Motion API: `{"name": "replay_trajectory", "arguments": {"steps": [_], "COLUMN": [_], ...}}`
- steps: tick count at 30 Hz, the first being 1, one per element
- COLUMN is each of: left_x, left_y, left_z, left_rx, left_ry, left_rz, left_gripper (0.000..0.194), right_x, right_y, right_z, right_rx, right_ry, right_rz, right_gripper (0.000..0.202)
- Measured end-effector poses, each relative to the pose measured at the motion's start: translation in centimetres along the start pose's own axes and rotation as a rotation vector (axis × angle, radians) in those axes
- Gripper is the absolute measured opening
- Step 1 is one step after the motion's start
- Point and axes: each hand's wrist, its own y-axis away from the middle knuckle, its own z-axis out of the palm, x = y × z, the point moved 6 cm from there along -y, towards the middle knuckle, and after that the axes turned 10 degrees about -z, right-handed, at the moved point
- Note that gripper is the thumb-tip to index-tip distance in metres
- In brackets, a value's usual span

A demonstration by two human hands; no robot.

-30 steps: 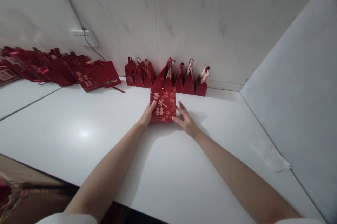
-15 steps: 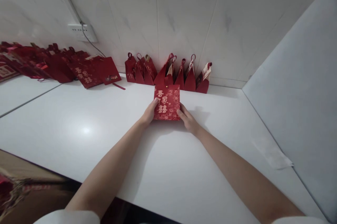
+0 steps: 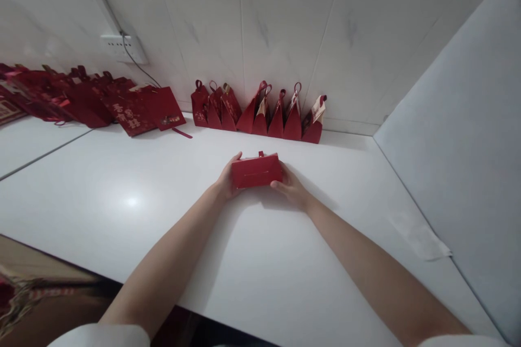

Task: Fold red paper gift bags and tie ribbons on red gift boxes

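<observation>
Between my two hands is a small red box [image 3: 256, 171], tipped so that a plain red face with a thin slit points toward me. A short red loop shows above its far edge. My left hand [image 3: 229, 177] grips the box's left end, the thumb tip at the upper left corner. On the right end my right hand [image 3: 290, 185] is closed, its thumb against the lower right corner and the other fingers mostly hidden behind. Beyond the box, several red boxes with ribbon loops [image 3: 275, 121] stand in a row along the wall.
A pile of red bags and cards [image 3: 93, 100] lies at the back left, below a wall socket [image 3: 123, 48] with a cable. A white panel [image 3: 459, 119] rises on the right, near a whitish sheet [image 3: 423, 238]. A cardboard box [image 3: 52, 309] is below the white table [image 3: 134, 238].
The held box has been tipped, so its printed front with characters no longer shows and a plain red face does. Both hands have stayed around it and shifted their grip slightly.
</observation>
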Motion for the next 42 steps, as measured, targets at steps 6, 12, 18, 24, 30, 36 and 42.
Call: {"name": "replay_trajectory", "arguments": {"steps": [6, 12, 18, 24, 30, 36, 42], "left_x": [-0.4, -0.4, -0.3, -0.2, -0.3, -0.3, -0.3], "left_y": [0.3, 0.2, 0.3, 0.5, 0.5, 0.4, 0.2], "left_z": [0.5, 0.6, 0.6, 0.3, 0.2, 0.0, -0.1], "left_rx": [-0.153, -0.079, -0.023, 0.086, 0.121, 0.107, 0.094], "left_ry": [-0.092, -0.233, -0.329, -0.265, -0.243, -0.222, -0.237], "left_rz": [-0.152, -0.109, -0.128, -0.139, -0.136, -0.134, -0.135], "left_gripper": [0.059, 0.064, 0.07, 0.059, 0.055, 0.053, 0.053], "right_x": [0.6, 1.1, 1.5, 1.3, 1.2, 1.1, 1.0], "right_y": [-0.1, 0.1, 0.1, 0.1, 0.2, 0.1, 0.1], "right_z": [-0.5, -0.9, -1.0, -1.0, -1.0, -1.0, -0.9], "right_rx": [0.07, 0.11, 0.11, 0.115, 0.114, 0.114, 0.111], "right_ry": [0.091, 0.154, 0.16, 0.175, 0.184, 0.189, 0.184], "right_rz": [0.02, 0.042, 0.04, 0.039, 0.049, 0.041, 0.042], "right_gripper": [0.058, 0.062, 0.059, 0.059, 0.061, 0.059, 0.059]}}
